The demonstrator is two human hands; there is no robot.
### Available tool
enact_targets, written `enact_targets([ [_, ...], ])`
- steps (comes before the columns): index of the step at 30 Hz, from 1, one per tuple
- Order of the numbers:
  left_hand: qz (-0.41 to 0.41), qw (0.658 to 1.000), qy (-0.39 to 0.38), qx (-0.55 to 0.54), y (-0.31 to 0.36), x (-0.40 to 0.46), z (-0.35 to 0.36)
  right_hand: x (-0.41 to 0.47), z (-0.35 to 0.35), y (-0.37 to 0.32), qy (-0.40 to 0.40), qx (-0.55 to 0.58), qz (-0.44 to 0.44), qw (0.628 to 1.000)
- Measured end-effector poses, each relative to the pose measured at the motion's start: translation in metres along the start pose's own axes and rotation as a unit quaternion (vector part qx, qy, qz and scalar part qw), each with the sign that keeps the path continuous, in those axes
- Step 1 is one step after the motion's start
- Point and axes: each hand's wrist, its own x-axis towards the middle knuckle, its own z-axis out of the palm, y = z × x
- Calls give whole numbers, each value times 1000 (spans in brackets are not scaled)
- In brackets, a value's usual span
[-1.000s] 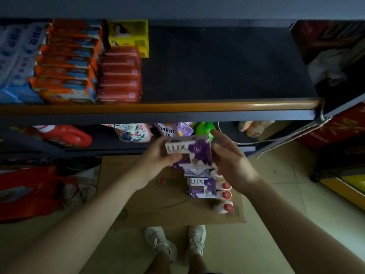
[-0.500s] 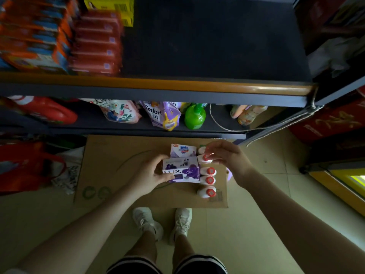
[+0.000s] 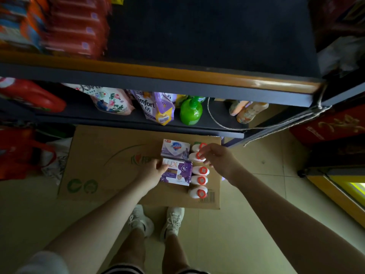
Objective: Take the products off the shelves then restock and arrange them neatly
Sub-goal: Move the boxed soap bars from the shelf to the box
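A purple LUX soap box (image 3: 178, 172) lies on a flat cardboard carton (image 3: 110, 155) on the floor. My left hand (image 3: 153, 172) grips its left end, fingers over the top. Behind it sits a purple Safeguard soap box (image 3: 175, 150). Several white bottles with red caps (image 3: 199, 180) lie in a row along the right of the boxes. My right hand (image 3: 219, 159) hovers over the two far bottles with loosely curled fingers and holds nothing. The right part of the upper shelf (image 3: 197, 32) is bare.
Red and orange packs (image 3: 77, 30) are stacked at the upper shelf's left. The lower shelf holds a red jug (image 3: 33, 93), a floral pouch (image 3: 110, 99), a Comfort pouch (image 3: 156, 105), a green bottle (image 3: 190, 110) and peach bottles (image 3: 248, 109). A red bag (image 3: 19, 153) stands on the left.
Both hands came down from shelf height to the carton. My left hand lowered the LUX box onto it, and my right hand let go of the box and moved over the bottles.
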Motion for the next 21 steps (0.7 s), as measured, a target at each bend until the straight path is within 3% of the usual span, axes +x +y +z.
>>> enact_targets([
  [3,-31,999,5,-26,4,-3,6,-3,-2,-6,-8,-9,-21,1000],
  [8,0,999,-12,-36,15,-20,-14,-13,-7,-32,-15,-36,-90,995],
  [14,172,982,79,20,57,-59,-94,-27,-6,-113,-33,-12,-183,983],
  [17,274,932,201,128,81,-78,-152,-26,3,-160,-25,0,-243,970],
  [21,363,816,343,291,100,-79,-228,2,22,-209,36,-25,-318,947],
])
